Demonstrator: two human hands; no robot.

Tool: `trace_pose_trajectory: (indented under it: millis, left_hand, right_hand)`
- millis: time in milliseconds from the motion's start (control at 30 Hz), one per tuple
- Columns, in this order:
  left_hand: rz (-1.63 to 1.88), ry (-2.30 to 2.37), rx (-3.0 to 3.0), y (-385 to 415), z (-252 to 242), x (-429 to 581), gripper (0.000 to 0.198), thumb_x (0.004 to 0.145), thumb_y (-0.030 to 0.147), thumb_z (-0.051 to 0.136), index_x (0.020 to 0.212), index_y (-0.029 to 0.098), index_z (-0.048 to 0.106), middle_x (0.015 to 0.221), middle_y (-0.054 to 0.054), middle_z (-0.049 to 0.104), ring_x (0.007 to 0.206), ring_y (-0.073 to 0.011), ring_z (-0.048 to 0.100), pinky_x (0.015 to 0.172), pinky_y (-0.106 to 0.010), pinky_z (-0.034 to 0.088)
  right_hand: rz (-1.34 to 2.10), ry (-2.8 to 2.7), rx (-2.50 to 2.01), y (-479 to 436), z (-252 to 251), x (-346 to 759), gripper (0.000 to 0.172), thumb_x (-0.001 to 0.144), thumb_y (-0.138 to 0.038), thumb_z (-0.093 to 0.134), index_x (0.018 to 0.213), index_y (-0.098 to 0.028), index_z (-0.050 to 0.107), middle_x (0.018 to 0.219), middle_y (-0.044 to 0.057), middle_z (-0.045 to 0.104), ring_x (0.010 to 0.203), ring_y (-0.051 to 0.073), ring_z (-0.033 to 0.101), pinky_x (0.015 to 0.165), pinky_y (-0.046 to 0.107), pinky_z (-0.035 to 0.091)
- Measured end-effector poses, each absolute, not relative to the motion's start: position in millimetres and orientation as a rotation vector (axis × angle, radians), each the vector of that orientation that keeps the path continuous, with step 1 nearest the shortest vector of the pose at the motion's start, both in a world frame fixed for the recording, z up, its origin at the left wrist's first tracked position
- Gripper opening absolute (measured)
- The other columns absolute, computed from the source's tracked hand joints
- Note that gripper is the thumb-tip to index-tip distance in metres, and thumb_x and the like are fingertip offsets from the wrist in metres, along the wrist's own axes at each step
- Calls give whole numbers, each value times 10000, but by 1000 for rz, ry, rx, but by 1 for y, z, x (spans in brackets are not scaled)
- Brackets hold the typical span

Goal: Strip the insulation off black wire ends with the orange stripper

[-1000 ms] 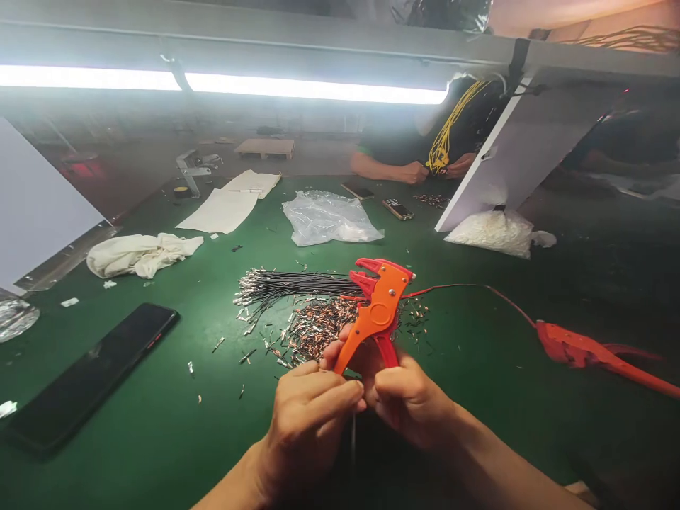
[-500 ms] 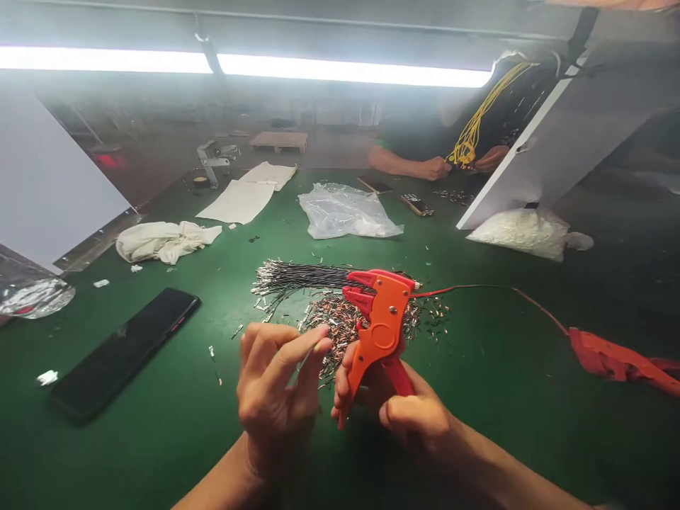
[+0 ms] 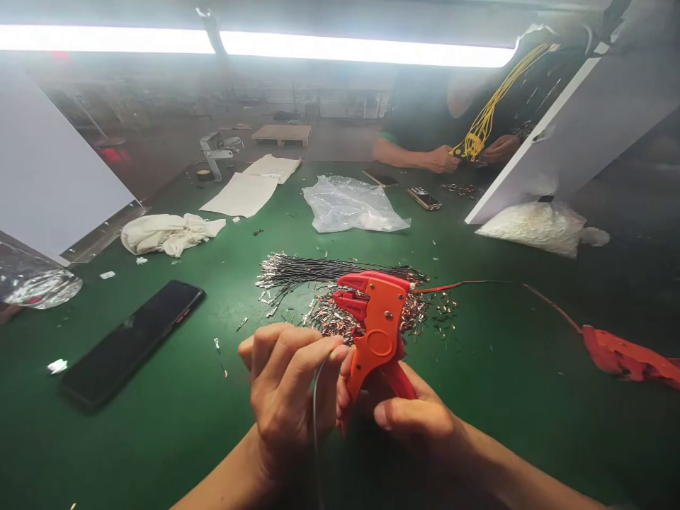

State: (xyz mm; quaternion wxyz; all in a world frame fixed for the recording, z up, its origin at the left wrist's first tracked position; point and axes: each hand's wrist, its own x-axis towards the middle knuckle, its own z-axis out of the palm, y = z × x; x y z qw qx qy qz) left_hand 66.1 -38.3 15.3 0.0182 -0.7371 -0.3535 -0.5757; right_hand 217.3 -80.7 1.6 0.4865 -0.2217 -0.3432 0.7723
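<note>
My right hand (image 3: 411,414) grips the handles of an orange and red wire stripper (image 3: 375,326), its jaws pointing up and away from me. My left hand (image 3: 284,386) is closed in a pinch on a thin dark wire (image 3: 314,418) that hangs down from thumb and forefinger, right beside the stripper's handle. Just beyond both hands lie a bundle of black wires (image 3: 324,270) and a heap of small metal terminals (image 3: 340,315) on the green table (image 3: 159,439).
A black phone (image 3: 130,343) lies at the left, a white cloth (image 3: 167,232) and papers (image 3: 249,188) farther back. A clear plastic bag (image 3: 353,205) and a white bag (image 3: 536,225) sit mid-table. A red tool (image 3: 627,356) with a red wire lies right. Across the table, another person's hands (image 3: 443,159) handle yellow wires.
My left hand drew apart from the right, then came back beside the stripper handle holding a thin dark wire. The view shifted, so the stripper sits a little lower.
</note>
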Motion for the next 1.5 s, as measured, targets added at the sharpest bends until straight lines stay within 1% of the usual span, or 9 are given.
trace_pose_trajectory:
  millis: [200, 367, 467, 600, 833, 1033, 1167, 1300, 1500]
  left_hand:
    - [-1765, -1125, -2295, -39, 17, 70, 84, 842, 121, 628, 844, 204, 626, 714, -4, 653, 733, -171, 505, 746, -352, 322]
    - [-1770, -1230, -2231, -34, 18, 65, 107, 860, 115, 618, 834, 219, 611, 706, 9, 649, 737, -176, 503, 770, -372, 291]
    - [-1829, -1346, -2233, -33, 18, 64, 103, 886, 140, 601, 819, 217, 619, 688, 14, 620, 727, -171, 488, 779, -368, 284]
    - [-1885, -1420, -2296, -37, 17, 70, 133, 897, 161, 597, 776, 212, 616, 637, 30, 584, 711, -164, 474, 780, -357, 282]
    - [-1900, -1453, -2370, -43, 18, 75, 176, 891, 175, 599, 721, 218, 592, 657, 32, 600, 718, -164, 499, 779, -358, 296]
    - [-2044, -1613, -2370, -43, 18, 76, 196, 921, 226, 582, 730, 222, 626, 635, 30, 522, 683, -149, 479, 748, -354, 316]
    - [-2162, -1699, -2328, -44, 20, 79, 202, 927, 241, 582, 733, 224, 638, 648, 26, 515, 679, -141, 477, 711, -337, 338]
    - [-2137, -1680, -2359, -45, 21, 78, 204, 926, 242, 583, 731, 220, 638, 668, 22, 522, 676, -138, 474, 684, -331, 345]
    - [-2060, -1611, -2418, -45, 15, 77, 207, 933, 214, 563, 730, 219, 605, 692, 21, 543, 701, -147, 481, 734, -359, 338]
  right_hand:
    - [1876, -844, -542, -81, 4, 217, 298, 698, -143, 569, 995, -160, 577, 863, 57, 614, 784, 202, 578, 733, 355, 425]
    - [1870, -812, -579, -86, -5, 220, 362, 701, -175, 588, 1062, -147, 579, 919, 76, 623, 828, 230, 591, 786, 399, 418]
    - [1887, -829, -602, -87, -7, 220, 367, 701, -183, 595, 1067, -151, 581, 918, 76, 631, 843, 236, 599, 755, 363, 402]
    - [1949, -837, -574, -86, -3, 219, 318, 694, -168, 600, 1012, -155, 606, 889, 68, 642, 833, 221, 597, 675, 308, 377]
    - [1947, -823, -596, -84, -1, 217, 244, 698, -179, 607, 938, -158, 642, 860, 56, 638, 805, 203, 571, 733, 315, 398]
    - [1936, -831, -653, -83, 0, 215, 181, 693, -236, 638, 856, -157, 643, 798, 44, 598, 743, 177, 481, 687, 297, 367]
    - [1959, -801, -648, -82, 2, 215, 194, 688, -225, 645, 869, -156, 644, 790, 38, 579, 760, 179, 479, 683, 289, 352]
    - [1976, -814, -620, -83, 2, 216, 169, 707, -234, 652, 855, -151, 644, 782, 29, 569, 734, 163, 476, 658, 277, 337]
    - [1926, -845, -664, -86, -5, 216, 167, 763, -285, 668, 829, -134, 639, 768, 28, 570, 667, 139, 478, 632, 270, 369]
